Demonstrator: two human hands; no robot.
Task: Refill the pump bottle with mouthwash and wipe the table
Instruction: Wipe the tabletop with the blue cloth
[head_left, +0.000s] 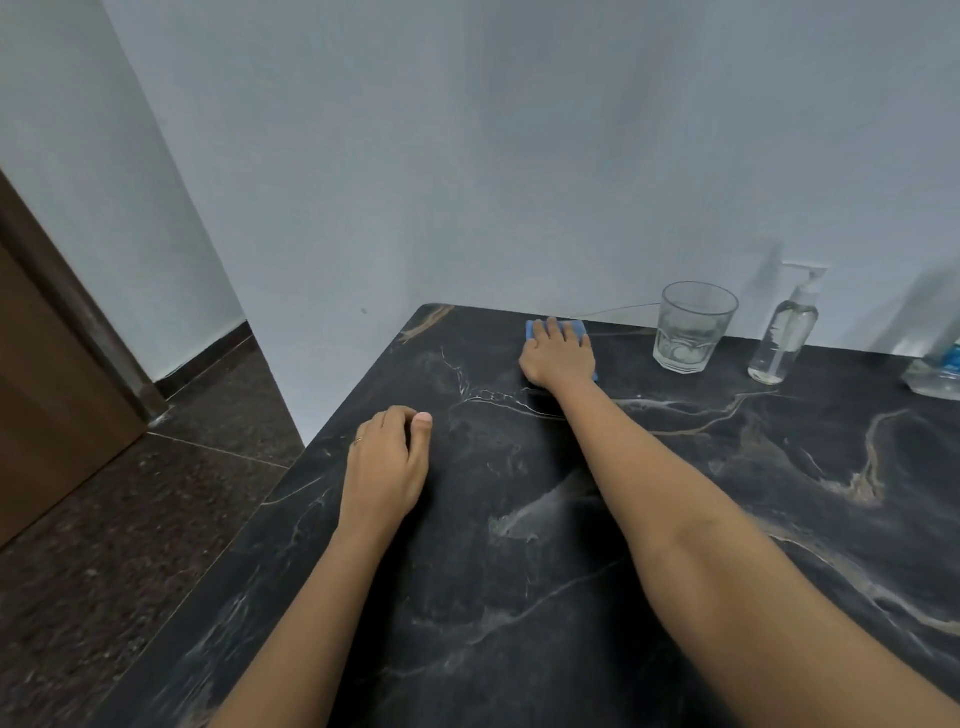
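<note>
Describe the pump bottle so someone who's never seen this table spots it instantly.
Follow the far edge of the dark marble table, by the wall. Right of the glass tumbler stands the pump bottle: slim, clear, the only thing with a white pump.

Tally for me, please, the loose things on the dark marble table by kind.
Cloths: 1, the blue wiping cloth
Glasses: 1, the clear glass tumbler
Bottles: 2, the clear pump bottle with white pump and the clear plastic bottle with blue label
Total: 4
</note>
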